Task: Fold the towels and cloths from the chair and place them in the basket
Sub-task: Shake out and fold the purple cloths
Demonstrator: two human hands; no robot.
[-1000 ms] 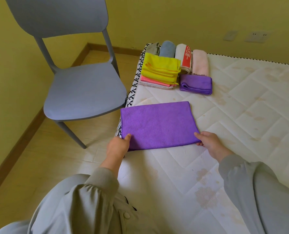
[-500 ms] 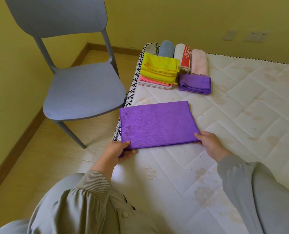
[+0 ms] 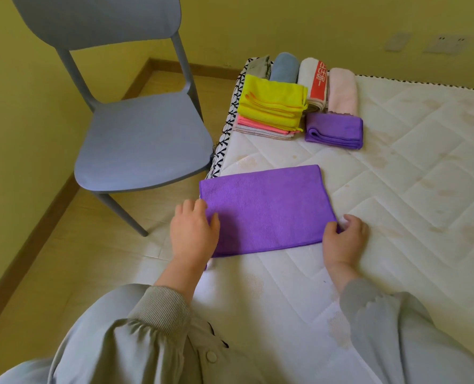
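Observation:
A purple cloth, folded into a flat rectangle, lies on the white quilted mattress near its left edge. My left hand grips the cloth's left short edge, thumb on top and fingers round the edge. My right hand pinches the cloth's near right corner. Further back lie a folded yellow cloth on pink cloths, a small folded purple cloth, and a row of rolled towels. The grey chair stands bare on the left. No basket shows.
The chair stands on the wooden floor close against the mattress's left side. Yellow walls run behind, with sockets at the upper right. My grey sleeves fill the bottom of the view.
My left hand has moved from the cloth's near left corner up along the left edge and now grips it. My right hand stays at the near right corner. The view has shifted slightly.

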